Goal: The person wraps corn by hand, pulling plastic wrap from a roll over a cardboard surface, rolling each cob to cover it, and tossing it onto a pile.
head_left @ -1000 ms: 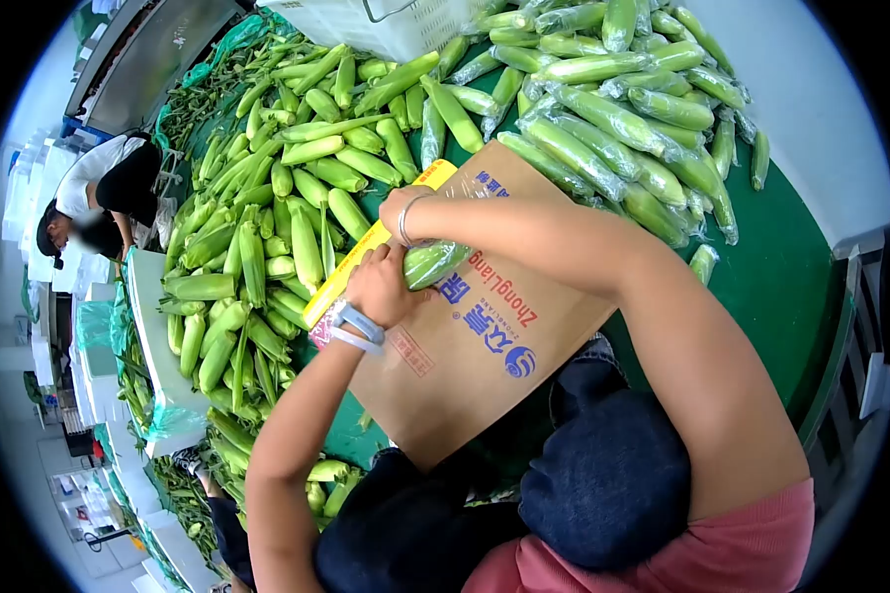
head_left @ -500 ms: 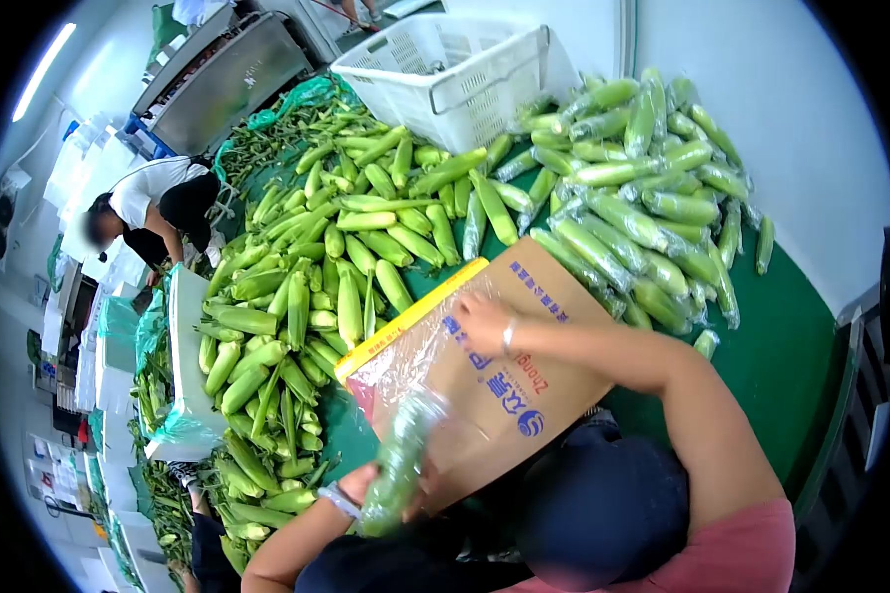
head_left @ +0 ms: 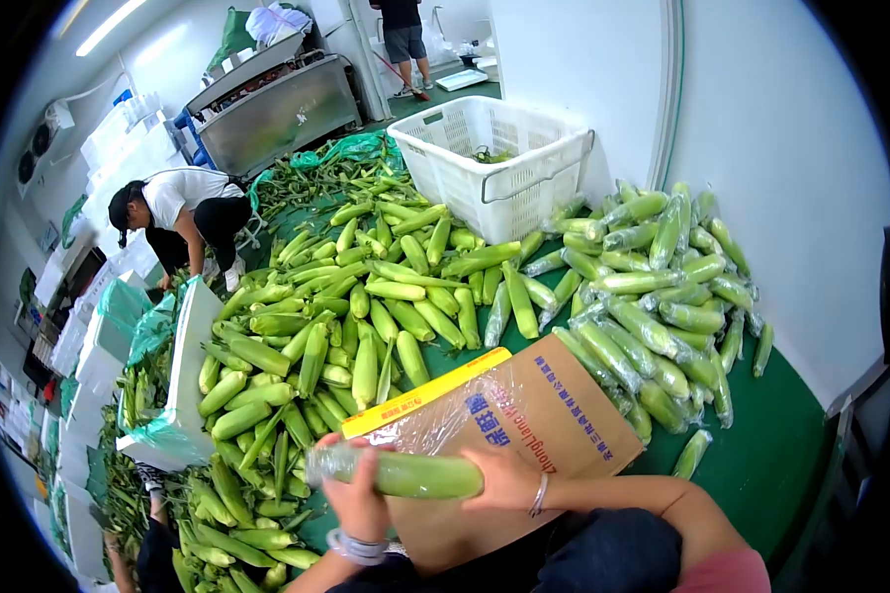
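A green-husked ear of corn [head_left: 410,474] lies nearly level between my hands, with clear plastic film around it. My left hand [head_left: 359,506] is closed round its left part, where the film bunches past the tip. On its right end sits my right hand [head_left: 506,480], fingers wrapped about the base. Both hold it just above a brown cardboard box [head_left: 559,435] with printed lettering and a yellow edge strip. Shiny cling film [head_left: 430,430] covers the box's left part. The box rests over my lap.
Unwrapped ears of corn [head_left: 366,366] heap up ahead and left. Film-wrapped ears [head_left: 653,336] pile at the right against the wall. A white plastic crate [head_left: 489,188] stands behind. Another person [head_left: 183,208] bends over white foam boxes [head_left: 183,366] at the left; someone else [head_left: 402,44] stands farther back.
The wrapped ear has swung from upright to nearly level and moved up over the box. My right hand has left the cling film and come onto the ear's right end. The view has tilted up.
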A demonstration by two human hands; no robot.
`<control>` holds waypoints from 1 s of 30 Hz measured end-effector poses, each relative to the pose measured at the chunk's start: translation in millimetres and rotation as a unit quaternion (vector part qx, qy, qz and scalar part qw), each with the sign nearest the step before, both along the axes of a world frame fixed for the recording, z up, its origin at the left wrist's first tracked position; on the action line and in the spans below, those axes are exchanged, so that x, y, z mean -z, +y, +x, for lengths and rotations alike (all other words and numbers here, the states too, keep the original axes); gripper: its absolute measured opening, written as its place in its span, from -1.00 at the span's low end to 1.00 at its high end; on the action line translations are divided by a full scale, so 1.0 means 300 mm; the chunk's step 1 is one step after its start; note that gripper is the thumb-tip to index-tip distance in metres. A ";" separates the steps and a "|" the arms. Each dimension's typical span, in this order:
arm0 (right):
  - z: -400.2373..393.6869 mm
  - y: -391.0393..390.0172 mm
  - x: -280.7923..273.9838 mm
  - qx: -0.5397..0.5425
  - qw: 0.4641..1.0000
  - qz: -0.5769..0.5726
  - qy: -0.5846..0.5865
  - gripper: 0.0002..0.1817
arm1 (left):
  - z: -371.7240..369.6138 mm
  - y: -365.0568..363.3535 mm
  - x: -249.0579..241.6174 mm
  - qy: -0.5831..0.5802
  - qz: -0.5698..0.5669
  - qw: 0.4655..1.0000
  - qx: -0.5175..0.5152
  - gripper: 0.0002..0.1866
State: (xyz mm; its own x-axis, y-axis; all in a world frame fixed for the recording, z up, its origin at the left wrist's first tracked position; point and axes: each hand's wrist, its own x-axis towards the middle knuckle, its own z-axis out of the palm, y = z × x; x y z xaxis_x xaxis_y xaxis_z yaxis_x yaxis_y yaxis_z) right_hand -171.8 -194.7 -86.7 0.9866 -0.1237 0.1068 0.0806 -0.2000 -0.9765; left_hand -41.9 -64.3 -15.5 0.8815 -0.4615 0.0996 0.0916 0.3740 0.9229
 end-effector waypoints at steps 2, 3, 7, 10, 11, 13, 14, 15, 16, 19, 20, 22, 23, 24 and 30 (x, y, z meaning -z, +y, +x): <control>-0.018 -0.058 -0.014 0.181 0.924 -0.321 -0.104 -0.56 | 0.056 -0.006 0.011 0.038 -0.049 0.997 -0.048 -0.73; -0.029 -0.078 -0.022 0.253 0.836 -0.463 -0.153 -0.57 | 0.099 -0.001 0.065 0.001 0.016 0.999 -0.044 -0.78; -0.048 -0.153 -0.152 0.174 0.759 -0.605 -0.166 -0.68 | 0.150 0.021 0.123 -0.262 0.449 0.839 0.160 -0.61; -0.075 -0.192 -0.132 0.117 0.754 -0.642 -0.076 -0.71 | 0.100 0.002 0.110 0.018 0.396 0.760 0.515 -0.32; -0.080 -0.223 -0.121 0.119 0.746 -0.653 -0.051 -0.72 | 0.124 -0.002 0.151 0.093 0.360 0.698 0.613 -0.27; -0.114 -0.302 -0.038 0.170 0.815 -0.545 -0.099 -0.71 | 0.177 -0.014 0.219 0.204 0.245 0.771 0.552 -0.24; -0.149 -0.340 -0.035 0.228 0.808 -0.543 -0.011 -0.66 | 0.266 -0.026 0.252 0.168 0.294 0.826 0.451 -0.29; -0.191 -0.383 -0.042 0.284 0.791 -0.535 0.079 -0.61 | 0.383 -0.041 0.298 0.129 0.340 0.866 0.344 -0.34; -0.235 -0.435 -0.046 0.348 0.784 -0.503 0.108 -0.55 | 0.498 -0.027 0.408 -0.024 0.350 0.931 0.100 -0.54; -0.447 -0.682 0.031 0.496 0.614 -0.565 0.241 -0.34 | 0.878 0.113 0.679 -0.259 0.551 0.756 -0.239 -0.64; -0.500 -0.725 0.041 0.482 0.582 -0.596 0.272 -0.31 | 0.946 0.159 0.743 -0.254 0.597 0.724 -0.235 -0.59; -0.522 -0.750 0.043 0.479 0.533 -0.579 0.389 -0.31 | 1.010 0.172 0.791 -0.252 0.641 0.690 -0.224 -0.53; -0.533 -0.774 0.065 0.478 0.532 -0.577 0.395 -0.31 | 1.018 0.171 0.797 -0.284 0.674 0.644 -0.223 -0.45; -0.555 -0.810 0.104 0.470 0.505 -0.596 0.412 -0.31 | 1.027 0.178 0.798 -0.317 0.706 0.593 -0.221 -0.36; -0.317 -0.666 0.066 0.415 0.617 -0.620 0.249 -0.43 | 1.156 0.180 0.753 -0.238 0.806 0.537 -0.075 -0.35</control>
State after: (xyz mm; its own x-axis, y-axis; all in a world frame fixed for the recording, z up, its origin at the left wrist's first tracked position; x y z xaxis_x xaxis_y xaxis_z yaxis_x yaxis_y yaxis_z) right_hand -266.9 -394.5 -106.5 0.5876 -0.7358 0.3366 -0.8003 -0.5899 0.1074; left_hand 304.9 -10.3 -241.6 0.9725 -0.2138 -0.0925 -0.2178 -0.9753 -0.0360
